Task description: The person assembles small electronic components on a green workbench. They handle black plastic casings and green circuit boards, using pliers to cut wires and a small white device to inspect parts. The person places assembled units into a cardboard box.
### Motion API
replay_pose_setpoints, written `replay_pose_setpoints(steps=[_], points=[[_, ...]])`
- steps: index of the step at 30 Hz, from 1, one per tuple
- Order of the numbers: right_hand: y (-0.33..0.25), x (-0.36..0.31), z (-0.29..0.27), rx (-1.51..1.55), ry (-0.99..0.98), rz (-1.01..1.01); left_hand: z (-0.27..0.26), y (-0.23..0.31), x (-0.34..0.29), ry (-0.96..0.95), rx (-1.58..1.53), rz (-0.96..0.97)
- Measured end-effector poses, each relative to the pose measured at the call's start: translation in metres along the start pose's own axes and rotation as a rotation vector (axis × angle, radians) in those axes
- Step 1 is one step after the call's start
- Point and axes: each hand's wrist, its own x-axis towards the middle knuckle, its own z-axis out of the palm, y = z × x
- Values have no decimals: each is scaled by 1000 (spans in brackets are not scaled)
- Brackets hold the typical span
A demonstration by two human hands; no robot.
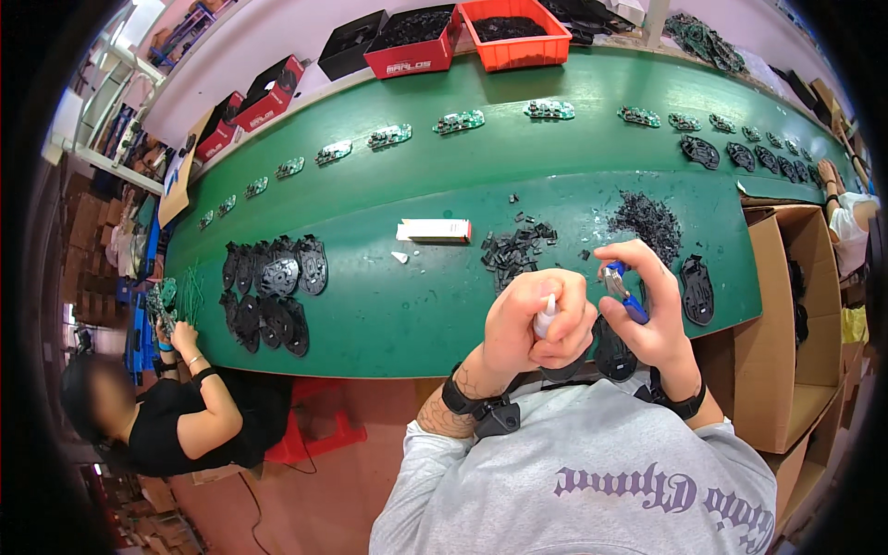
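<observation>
My left hand [518,319] is closed around a small white bottle with a narrow nozzle [545,316], its tip pointing up between the fingers. In my right hand [664,324] is a small pair of blue-handled pliers [635,307], jaws of bare metal near the thumb and forefinger. Both hands are raised over the bench's near edge, close together but apart. Below the right hand lies a black plastic shell [612,353], partly hidden. Another black shell [697,289] rests to its right. Beyond the hands sit two heaps of small black parts [518,248], [645,222].
A white carton [435,230] and a small white cap [400,258] lie on the green bench [388,314]. Black shells [277,275] stand grouped at left. Green circuit boards [460,121] line the far strip. Cardboard boxes [768,305] stand at right; a co-worker [176,398] sits left.
</observation>
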Motion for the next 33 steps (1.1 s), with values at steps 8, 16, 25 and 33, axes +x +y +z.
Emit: replay_pose_setpoints(steps=[8,16,25,33], points=[[4,-1,4,27,-5,39,-1,-1,-1,34,-143,-25],[1,0,5,2,14,39,4,-1,0,124,-121,-12],[5,0,7,-29,37,46,5,2,-1,209,21,-12],[3,0,8,-65,46,22,12,3,-5,345,425,42]])
